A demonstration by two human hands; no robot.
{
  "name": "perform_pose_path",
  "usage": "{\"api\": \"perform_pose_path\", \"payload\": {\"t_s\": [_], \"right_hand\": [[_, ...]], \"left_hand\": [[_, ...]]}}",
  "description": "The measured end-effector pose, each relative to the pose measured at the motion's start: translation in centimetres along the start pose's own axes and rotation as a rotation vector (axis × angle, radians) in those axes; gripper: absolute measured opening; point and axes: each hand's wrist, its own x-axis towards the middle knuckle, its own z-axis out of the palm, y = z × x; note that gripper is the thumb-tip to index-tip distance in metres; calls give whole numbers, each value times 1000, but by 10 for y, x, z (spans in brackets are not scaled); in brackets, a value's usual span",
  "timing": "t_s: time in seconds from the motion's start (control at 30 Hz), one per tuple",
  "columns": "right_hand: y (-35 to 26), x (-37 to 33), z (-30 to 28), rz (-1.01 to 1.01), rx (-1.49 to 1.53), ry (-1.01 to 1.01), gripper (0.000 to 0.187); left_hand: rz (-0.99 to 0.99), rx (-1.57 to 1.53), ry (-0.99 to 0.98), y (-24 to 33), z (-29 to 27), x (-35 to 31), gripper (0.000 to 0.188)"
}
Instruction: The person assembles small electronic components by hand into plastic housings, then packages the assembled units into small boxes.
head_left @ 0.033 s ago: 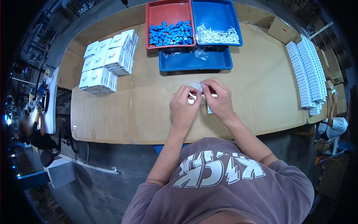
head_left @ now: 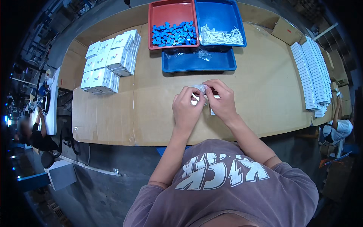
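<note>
Head view: two bare hands meet over the cardboard-covered table, and that meeting point is our clock's hub, 12 o'clock at the far side.
Clear plastic: right at the hub, a small crinkled translucent piece, up off the board between the fingertips.
Left hand: in from 7 o'clock, fingers curled, thumb and fingertips pinched together on the plastic's near left side; a white piece peeks out by them, its shape mostly hidden.
Right hand: in from 4 o'clock, thumb and forefinger nipped tight on the plastic's right edge, knuckles high.
White item: just below the right thumb at 5 o'clock, mostly covered, so what it is I cannot tell.
Trays: front blue tray at 12, holding some clear film; red tray beyond at 11, blue pieces heaped at its near end; rear blue tray towards 1, with white sticks scattered inside.
Boxes: white boxes stacked in a block near 10; long white stacks just above 3.
Co-workers: person in dark top past 8, person in white top past 3.
</note>
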Motion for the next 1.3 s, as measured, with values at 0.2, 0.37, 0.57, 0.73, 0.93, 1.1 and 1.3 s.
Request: {"api": "perform_pose_path", "payload": {"t_s": [0.2, 0.37, 0.57, 0.73, 0.93, 1.1, 1.3], "right_hand": [[-1, 5, 0, 114, 99, 54, 11], [8, 7, -8, 71, 232, -48, 11], [15, -1, -7, 161, 503, -207, 17], [26, -3, -12, 433, 803, -210, 23], [37, 3, -19, 549, 846, -340, 21], [50, 10, -22, 521, 745, -238, 17], [57, 16, -29, 625, 764, -228, 11]], "left_hand": [[-41, -112, 6, -7, 1, -3, 13], [-624, -688, -61, -7, 2, -7, 23], [-616, -850, -10, -19, 3, -11, 23], [-537, -833, 27, -3, 2, -13, 22], [-553, -810, 93, 0, 6, -5, 24], [-524, -672, 41, -16, 15, -3, 30], [-89, -138, 107, -10, 14, 17, 49]]}}
